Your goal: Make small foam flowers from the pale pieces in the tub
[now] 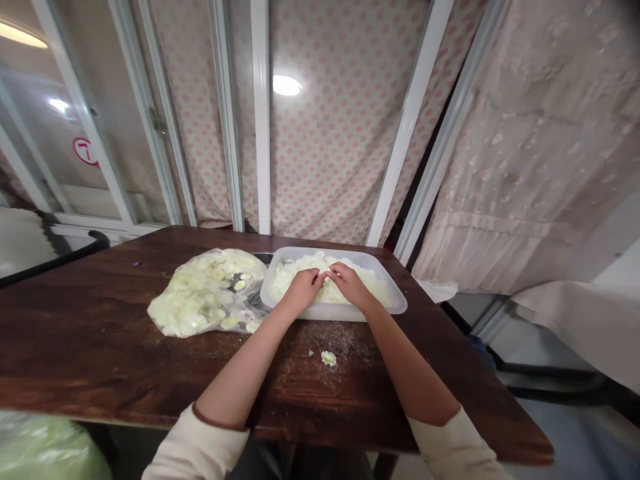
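Note:
Over a translucent white plastic tub (400, 303), my left hand (306, 285) and my right hand (346, 280) meet with their fingertips pinched together. Between them is a small whitish piece that looks like part of a flower; the fingers mostly hide it. Loose white petals (287, 273) fill the tub beneath both hands. To the left lies a clear plastic bag (200, 297) holding many pale yellow-green flower heads, its side close to the tub. A single flower head (329, 359) rests on the table between my forearms.
The dark wooden table (125, 373) has small crumbs scattered in front of the tub. Behind its far edge stand framed glass panels with a dotted curtain (330, 147). A greenish plastic bag (45, 447) is below the table at lower left. Pale cloth hangs at the right.

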Demonstrator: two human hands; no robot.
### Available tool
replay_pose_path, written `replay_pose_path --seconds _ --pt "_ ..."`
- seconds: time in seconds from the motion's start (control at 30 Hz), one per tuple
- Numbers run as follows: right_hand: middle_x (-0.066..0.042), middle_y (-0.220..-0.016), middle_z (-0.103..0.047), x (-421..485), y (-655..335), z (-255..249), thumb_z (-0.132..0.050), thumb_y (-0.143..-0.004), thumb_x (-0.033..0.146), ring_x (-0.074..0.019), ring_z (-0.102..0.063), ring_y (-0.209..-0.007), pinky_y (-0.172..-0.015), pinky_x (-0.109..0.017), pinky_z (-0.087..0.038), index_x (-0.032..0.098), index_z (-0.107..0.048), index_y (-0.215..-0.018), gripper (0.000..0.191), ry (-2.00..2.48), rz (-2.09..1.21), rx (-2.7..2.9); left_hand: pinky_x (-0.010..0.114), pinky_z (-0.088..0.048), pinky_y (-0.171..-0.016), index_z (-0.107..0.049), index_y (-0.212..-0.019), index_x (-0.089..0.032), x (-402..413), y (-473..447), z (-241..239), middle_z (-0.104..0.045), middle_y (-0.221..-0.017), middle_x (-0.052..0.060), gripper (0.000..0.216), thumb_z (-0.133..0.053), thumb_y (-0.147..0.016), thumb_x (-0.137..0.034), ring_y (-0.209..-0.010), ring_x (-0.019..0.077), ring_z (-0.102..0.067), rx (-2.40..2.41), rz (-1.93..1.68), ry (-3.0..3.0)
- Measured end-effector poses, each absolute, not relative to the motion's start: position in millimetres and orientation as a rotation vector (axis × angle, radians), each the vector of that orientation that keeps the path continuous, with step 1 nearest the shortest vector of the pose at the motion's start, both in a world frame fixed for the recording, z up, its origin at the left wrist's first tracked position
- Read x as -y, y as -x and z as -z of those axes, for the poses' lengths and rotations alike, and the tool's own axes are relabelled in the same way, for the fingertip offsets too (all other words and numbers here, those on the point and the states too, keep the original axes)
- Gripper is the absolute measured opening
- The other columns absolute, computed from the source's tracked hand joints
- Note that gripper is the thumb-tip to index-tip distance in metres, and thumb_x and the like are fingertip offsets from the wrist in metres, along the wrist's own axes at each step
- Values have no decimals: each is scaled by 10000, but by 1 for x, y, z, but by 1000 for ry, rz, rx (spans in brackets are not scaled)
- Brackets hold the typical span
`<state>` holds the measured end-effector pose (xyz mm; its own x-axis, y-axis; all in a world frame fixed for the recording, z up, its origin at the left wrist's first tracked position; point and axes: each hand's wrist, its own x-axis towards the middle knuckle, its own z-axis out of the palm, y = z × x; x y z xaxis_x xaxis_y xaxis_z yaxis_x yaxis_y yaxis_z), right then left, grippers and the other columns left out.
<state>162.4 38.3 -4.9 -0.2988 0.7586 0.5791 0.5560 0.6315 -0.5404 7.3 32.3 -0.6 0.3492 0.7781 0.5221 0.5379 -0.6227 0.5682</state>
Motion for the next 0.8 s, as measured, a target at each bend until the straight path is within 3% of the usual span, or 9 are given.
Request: replay_pose_path --seconds 0.23,0.47,0.63,0.8 --pt "8 -646 -431 -27 -161 3 -353 -863 247 -133 -422 -629 -599 -248 -311 193 -370 -651 219 1083 -156 2015 231 -310 -543 -514 -611 -149 -28 -7 3 -499 -541 -8 296 -424 -827 -330 -531 109 -441 -1118 -1219 -2294" --pt "34 -544 -383 -26 -161 5 -426 -844 346 -116 -397 -550 -541 -240 -294 189 -368 -584 310 1153 -244 1940 231 -325 -557 -568 -666 -136 -28 -4 4 -540 -584 4 272 -430 -818 -314 -547 109 -448 -1115 -1197 -2209" --pt "-3 -758 -517 -27 -161 8 -456 -829 297 -128 -487 -692 -624 -237 -362 186 -487 -780 126 1069 -298 1913 227 -308 -540 -568 -654 -137 -26 -4 4 -500 -544 -11 258 -441 -807 -300 -529 104 -428 -1140 -1177 -2200" --pt "-6 -709 -473 -24 -161 5 -430 -841 222 -135 -460 -678 -633 -245 -351 189 -445 -687 159 1040 -131 2000 222 -292 -530 -526 -591 -143 -22 -5 3 -442 -516 -27 255 -470 -785 -298 -516 94 -392 -1159 -1239 -2218"
